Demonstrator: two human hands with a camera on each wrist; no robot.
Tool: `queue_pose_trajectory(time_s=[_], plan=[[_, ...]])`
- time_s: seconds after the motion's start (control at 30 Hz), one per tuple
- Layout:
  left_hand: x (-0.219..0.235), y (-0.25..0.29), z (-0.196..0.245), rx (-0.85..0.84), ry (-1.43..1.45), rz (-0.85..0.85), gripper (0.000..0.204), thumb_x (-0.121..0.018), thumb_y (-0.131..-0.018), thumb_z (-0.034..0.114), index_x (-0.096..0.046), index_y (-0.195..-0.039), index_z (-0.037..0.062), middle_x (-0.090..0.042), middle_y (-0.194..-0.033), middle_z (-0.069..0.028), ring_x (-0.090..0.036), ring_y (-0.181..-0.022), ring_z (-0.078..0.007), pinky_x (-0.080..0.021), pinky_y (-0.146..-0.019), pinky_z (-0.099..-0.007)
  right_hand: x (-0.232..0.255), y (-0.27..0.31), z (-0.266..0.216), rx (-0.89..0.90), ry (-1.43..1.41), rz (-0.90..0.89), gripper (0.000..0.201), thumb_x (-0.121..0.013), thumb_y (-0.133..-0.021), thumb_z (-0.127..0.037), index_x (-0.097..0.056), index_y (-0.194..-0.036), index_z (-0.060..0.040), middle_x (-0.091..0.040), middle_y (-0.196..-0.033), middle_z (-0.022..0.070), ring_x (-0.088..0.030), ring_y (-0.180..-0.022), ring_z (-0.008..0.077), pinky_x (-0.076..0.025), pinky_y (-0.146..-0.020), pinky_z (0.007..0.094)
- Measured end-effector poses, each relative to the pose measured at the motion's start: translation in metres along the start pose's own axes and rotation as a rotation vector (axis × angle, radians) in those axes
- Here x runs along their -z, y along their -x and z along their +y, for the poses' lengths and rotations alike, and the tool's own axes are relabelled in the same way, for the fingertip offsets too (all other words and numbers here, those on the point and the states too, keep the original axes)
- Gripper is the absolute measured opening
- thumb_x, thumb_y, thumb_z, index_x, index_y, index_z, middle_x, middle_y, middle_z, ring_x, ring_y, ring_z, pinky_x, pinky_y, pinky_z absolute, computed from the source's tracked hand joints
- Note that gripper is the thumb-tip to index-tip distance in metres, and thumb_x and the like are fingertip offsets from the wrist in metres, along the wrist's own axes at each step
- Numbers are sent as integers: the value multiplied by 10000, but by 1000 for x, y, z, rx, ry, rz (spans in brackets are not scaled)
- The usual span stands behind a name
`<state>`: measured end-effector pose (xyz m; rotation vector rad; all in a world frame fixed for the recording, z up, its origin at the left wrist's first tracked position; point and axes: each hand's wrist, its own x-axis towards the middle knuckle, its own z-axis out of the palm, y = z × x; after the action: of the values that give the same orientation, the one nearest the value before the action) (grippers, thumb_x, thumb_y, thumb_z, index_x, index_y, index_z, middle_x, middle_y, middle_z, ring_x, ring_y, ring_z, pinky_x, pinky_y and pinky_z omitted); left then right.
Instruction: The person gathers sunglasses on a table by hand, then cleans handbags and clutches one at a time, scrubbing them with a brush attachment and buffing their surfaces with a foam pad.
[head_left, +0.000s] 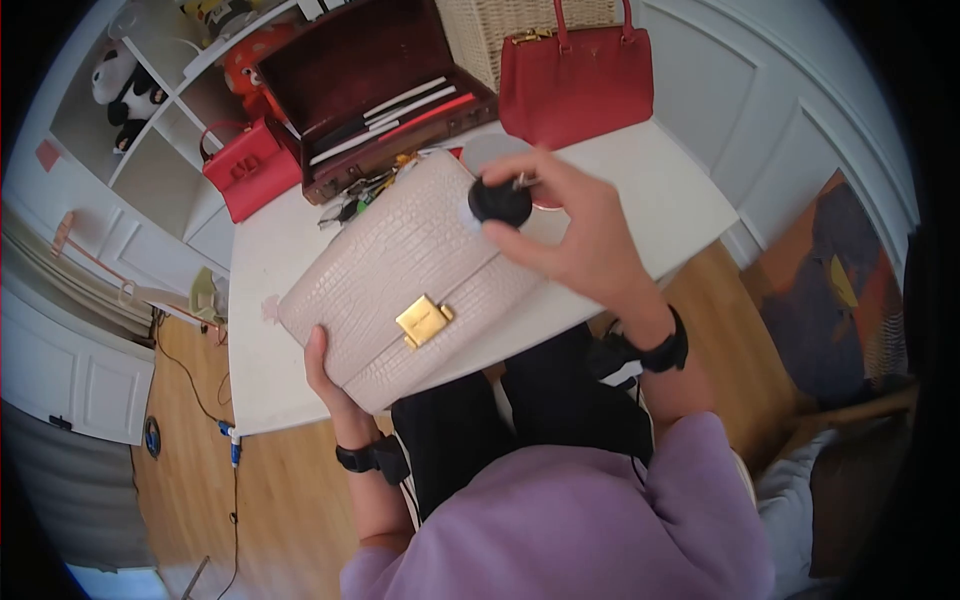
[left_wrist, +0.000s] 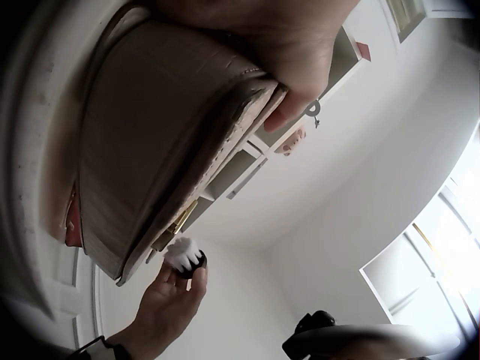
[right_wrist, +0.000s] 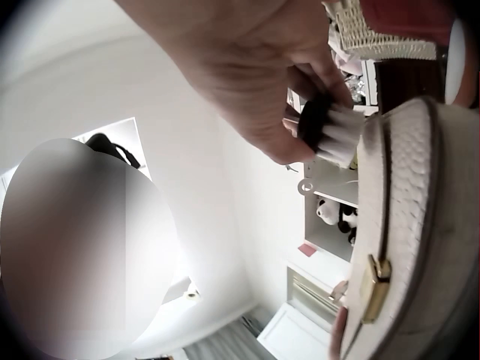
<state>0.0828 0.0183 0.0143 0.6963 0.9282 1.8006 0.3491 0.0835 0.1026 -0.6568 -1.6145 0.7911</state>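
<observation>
Pale pink, crocodile-textured bag (head_left: 370, 260): located above the near side of a white table (head_left: 690, 190), tilted, flap and gold clasp (head_left: 423, 320) uppermost. Gripped at the lower left corner by the left hand (head_left: 338, 388), thumb along the edge. Pinched in the right hand (head_left: 590, 235), between thumb and fingers: round black brush (head_left: 500, 203) with white bristles (right_wrist: 341, 139), set at the corner of the bag opposite the left hand. Hands well apart. Bristle contact with the bag's edge likely, judging from the right wrist view.

Progress: brushing judged in hand, with bag raised and brush in place. Share of surface already treated: impossible to tell. No obvious dirt or brushed track to separate done from undone. Flap closed; clasp apparently fastened.

Markings: faint lettering on the clasp, too small to read. Small emblem on the front of a large red handbag (head_left: 575, 90), likewise illegible. No legible label found elsewhere.

Surroundings: behind the bag, open brown case (head_left: 345, 65) with white strips and one red strip along the front. To its left, smaller red bag (head_left: 255, 170); to its right, the large red handbag. Farther out, wicker basket (head_left: 470, 30) and white shelving (head_left: 155, 170) with panda toy (head_left: 125, 90).
</observation>
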Motion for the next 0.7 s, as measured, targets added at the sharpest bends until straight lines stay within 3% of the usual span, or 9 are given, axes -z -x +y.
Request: queue_pose_trajectory(time_s=[0.07, 0.1, 0.13, 0.27, 0.4, 0.5, 0.53, 0.6, 0.7], plan=[[-5, 0, 1, -1, -25, 16, 704, -566, -903, 393, -375, -1398, -69, -542, -1287, -242, -591, -1148, -316, -502, -959, -407, -9, 23, 14, 237, 439, 39, 340, -751, -750, -70, -615, -1061, -61, -657, -1083, 97, -649, -1005, 257, -519, -881, 358], [-6, -1, 1, -12, -44, 22, 699, -568, -903, 389, -378, -1394, -71, -548, -1281, -239, -598, -1138, -316, -506, -954, -405, -17, 35, 13, 226, 433, 18, 347, -746, -727, -58, -611, -1047, -59, -647, -1093, 128, -623, -1020, 310, -515, -900, 378], [-5, -1, 0, -5, -48, 40, 699, -568, -903, 389, -378, -1394, -71, -548, -1281, -239, -598, -1138, -316, -506, -954, -405, -28, 48, 13, 122, 286, -47, 348, -759, -728, -70, -613, -1044, -65, -635, -1135, 120, -617, -1036, 302, -514, -900, 377], [0, -4, -5, -9, -1, -25, 660, -548, -923, 379, -404, -1369, -86, -565, -1277, -239, -623, -1107, -322, -519, -951, -404, -84, 77, 22, 415, 167, -153, 358, -783, -723, -39, -643, -1051, -71, -610, -1226, 124, -630, -1031, 299, -527, -893, 384], [-1, -6, -6, -63, -31, -2, 680, -570, -905, 387, -410, -1364, -89, -568, -1261, -237, -622, -1096, -312, -517, -940, -399, -96, 79, 24, 486, 197, -203, 329, -757, -747, -73, -612, -1041, -51, -576, -1221, 112, -598, -1084, 305, -497, -945, 410], [-1, -7, -6, -68, -71, 11, 705, -600, -879, 404, -428, -1348, -94, -574, -1242, -229, -622, -1085, -298, -516, -929, -388, -45, 58, 40, 192, 289, 17, 344, -750, -730, -65, -643, -1056, -80, -635, -1158, 126, -622, -1086, 303, -509, -929, 395], [-2, -6, -6, -56, -98, 21, 707, -606, -873, 407, -437, -1340, -97, -576, -1239, -227, -624, -1080, -292, -517, -928, -384, -28, 49, 47, 117, 402, 142, 350, -743, -721, -36, -635, -1053, -62, -655, -1086, 124, -642, -1044, 283, -516, -910, 365], [1, -6, -7, -52, -109, 38, 707, -608, -869, 410, -446, -1332, -100, -580, -1232, -226, -627, -1073, -288, -519, -919, -378, 1, 42, 67, -35, 296, 298, 331, -739, -757, -19, -628, -1068, -39, -671, -1044, 101, -663, -974, 195, -525, -853, 317], [-3, -7, -7, -61, -115, 43, 707, -611, -866, 416, -460, -1321, -104, -587, -1218, -224, -632, -1062, -281, -522, -901, -366, -20, 51, 51, -40, 6, 189, 348, -753, -777, -42, -622, -1099, -47, -668, -1112, 93, -651, -1002, 187, -524, -867, 324]])
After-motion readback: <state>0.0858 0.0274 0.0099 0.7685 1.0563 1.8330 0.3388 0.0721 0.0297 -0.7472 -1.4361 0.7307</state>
